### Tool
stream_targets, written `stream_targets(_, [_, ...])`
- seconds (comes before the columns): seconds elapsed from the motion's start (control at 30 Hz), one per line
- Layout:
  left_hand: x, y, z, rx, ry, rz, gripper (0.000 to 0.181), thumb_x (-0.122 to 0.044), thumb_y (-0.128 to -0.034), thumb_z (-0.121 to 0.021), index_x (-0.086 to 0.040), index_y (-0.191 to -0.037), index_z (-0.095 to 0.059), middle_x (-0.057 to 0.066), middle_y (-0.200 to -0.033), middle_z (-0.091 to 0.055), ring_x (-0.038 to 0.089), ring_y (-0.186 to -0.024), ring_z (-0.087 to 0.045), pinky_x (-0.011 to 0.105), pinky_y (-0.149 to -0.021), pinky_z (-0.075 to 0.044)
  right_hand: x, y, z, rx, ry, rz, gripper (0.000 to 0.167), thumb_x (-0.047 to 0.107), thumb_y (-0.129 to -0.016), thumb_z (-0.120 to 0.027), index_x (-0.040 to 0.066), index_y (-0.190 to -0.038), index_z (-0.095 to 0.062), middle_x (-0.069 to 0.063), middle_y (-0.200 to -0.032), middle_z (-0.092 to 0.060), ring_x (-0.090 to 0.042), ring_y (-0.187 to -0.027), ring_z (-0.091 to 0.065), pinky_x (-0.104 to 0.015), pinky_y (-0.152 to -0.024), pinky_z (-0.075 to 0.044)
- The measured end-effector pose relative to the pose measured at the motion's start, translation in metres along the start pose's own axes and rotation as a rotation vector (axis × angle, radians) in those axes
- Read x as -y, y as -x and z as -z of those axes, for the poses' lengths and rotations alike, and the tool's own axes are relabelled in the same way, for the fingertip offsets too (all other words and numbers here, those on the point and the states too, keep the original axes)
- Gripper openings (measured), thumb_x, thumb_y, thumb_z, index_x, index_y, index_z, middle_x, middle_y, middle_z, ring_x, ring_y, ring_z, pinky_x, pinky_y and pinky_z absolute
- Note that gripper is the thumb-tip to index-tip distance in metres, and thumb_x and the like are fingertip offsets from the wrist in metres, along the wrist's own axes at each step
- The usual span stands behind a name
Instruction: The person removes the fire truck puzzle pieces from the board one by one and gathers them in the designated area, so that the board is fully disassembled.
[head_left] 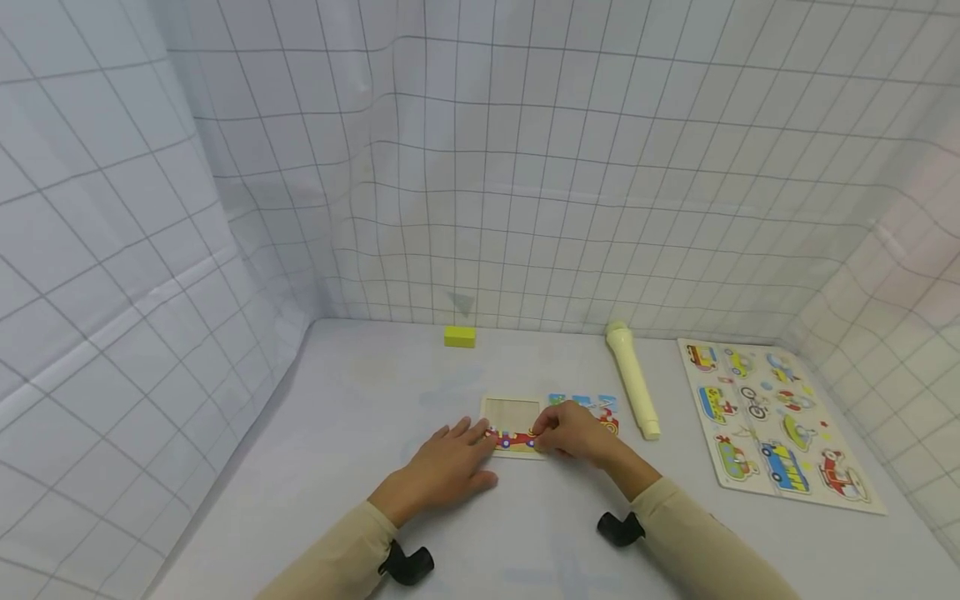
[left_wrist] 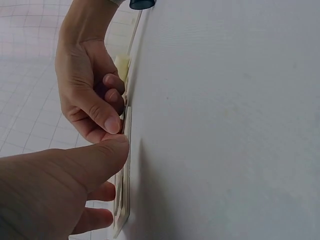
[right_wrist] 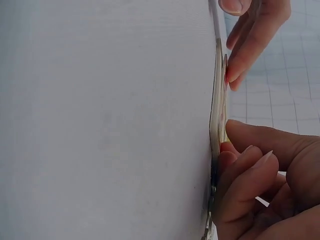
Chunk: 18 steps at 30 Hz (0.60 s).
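Left hand (head_left: 448, 468) lay with fingers apart, tips at left side of tray (head_left: 512, 411); right hand (head_left: 576, 432) clamped finger and thumb on red piece (head_left: 530, 443), tray's near right. Tray on tabletop (head_left: 360, 417), blue pieces (head_left: 582, 401) just right, yellow block (head_left: 460, 337) far
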<state>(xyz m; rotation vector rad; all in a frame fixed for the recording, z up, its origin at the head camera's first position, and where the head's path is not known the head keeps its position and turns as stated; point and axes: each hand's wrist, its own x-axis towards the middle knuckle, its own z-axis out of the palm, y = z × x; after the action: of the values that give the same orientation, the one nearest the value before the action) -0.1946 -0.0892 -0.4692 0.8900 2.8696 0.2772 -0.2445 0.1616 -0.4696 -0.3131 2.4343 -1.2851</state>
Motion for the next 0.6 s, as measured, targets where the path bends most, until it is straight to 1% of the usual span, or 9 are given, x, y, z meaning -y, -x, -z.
stream_targets(0.17, [-0.0040, -0.0019, -0.0019, -0.036, 0.004, -0.020, 0.059, -0.047, -0.0994, -0.062, -0.016, -0.149, -0.054, 0.014, -0.156, -0.047, 0.042, -0.144, -0.041, 0.063, -0.112, -0.035, 0.0021, -0.0004, -0.0003, 0.003, 0.000, 0.004, 0.007, 0.002, -0.085, -0.074, 0.004, -0.091, -0.071, 0.000, -0.071, -0.060, -0.010, -0.052, -0.046, -0.025, -0.051, -0.039])
stream_targets(0.3, [-0.0080, -0.0028, -0.0034, -0.006, 0.003, -0.016, 0.058, -0.048, -0.0992, -0.062, -0.019, -0.149, -0.055, 0.016, -0.156, -0.046, 0.043, -0.145, -0.040, 0.066, -0.113, -0.032, 0.0029, -0.0003, -0.0008, -0.019, 0.047, 0.009, 0.007, 0.003, -0.084, -0.076, 0.005, -0.089, -0.071, 0.000, -0.071, -0.060, -0.011, -0.054, -0.047, -0.025, -0.052, -0.040])
stream_targets(0.37, [-0.0092, -0.0031, -0.0040, 0.008, -0.008, -0.006, 0.058, -0.049, -0.0989, -0.062, -0.021, -0.149, -0.055, 0.016, -0.157, -0.045, 0.042, -0.146, -0.039, 0.067, -0.113, -0.031, 0.0032, -0.0008, -0.0011, -0.035, 0.096, 0.026, 0.008, 0.003, -0.084, -0.077, 0.007, -0.087, -0.071, 0.000, -0.073, -0.061, -0.012, -0.059, -0.050, -0.026, -0.054, -0.041])
stream_targets(0.47, [-0.0097, -0.0034, -0.0045, 0.007, -0.022, 0.001, 0.058, -0.051, -0.0984, -0.062, -0.022, -0.148, -0.056, 0.016, -0.157, -0.046, 0.042, -0.146, -0.039, 0.068, -0.112, -0.031, 0.0029, -0.0026, -0.0011, -0.044, 0.148, 0.060, 0.010, 0.003, -0.082, -0.078, 0.008, -0.085, -0.070, 0.001, -0.076, -0.061, -0.012, -0.066, -0.051, -0.027, -0.058, -0.042])
stream_targets(0.53, [-0.0094, -0.0036, -0.0049, -0.001, -0.037, -0.005, 0.057, -0.051, -0.0984, -0.061, -0.022, -0.148, -0.056, 0.016, -0.156, -0.047, 0.042, -0.145, -0.040, 0.068, -0.111, -0.032, 0.0021, -0.0033, -0.0006, -0.038, 0.138, 0.072, 0.011, 0.003, -0.082, -0.077, 0.008, -0.085, -0.068, 0.002, -0.076, -0.059, -0.012, -0.066, -0.051, -0.027, -0.058, -0.042])
stream_targets(0.6, [-0.0091, -0.0039, -0.0050, -0.008, -0.040, -0.014, 0.057, -0.051, -0.0985, -0.061, -0.022, -0.147, -0.057, 0.016, -0.155, -0.047, 0.043, -0.145, -0.040, 0.068, -0.111, -0.033, 0.0013, -0.0026, 0.0005, -0.017, 0.069, 0.072, 0.010, 0.002, -0.083, -0.075, 0.006, -0.087, -0.067, 0.000, -0.073, -0.057, -0.012, -0.062, -0.048, -0.027, -0.055, -0.040])
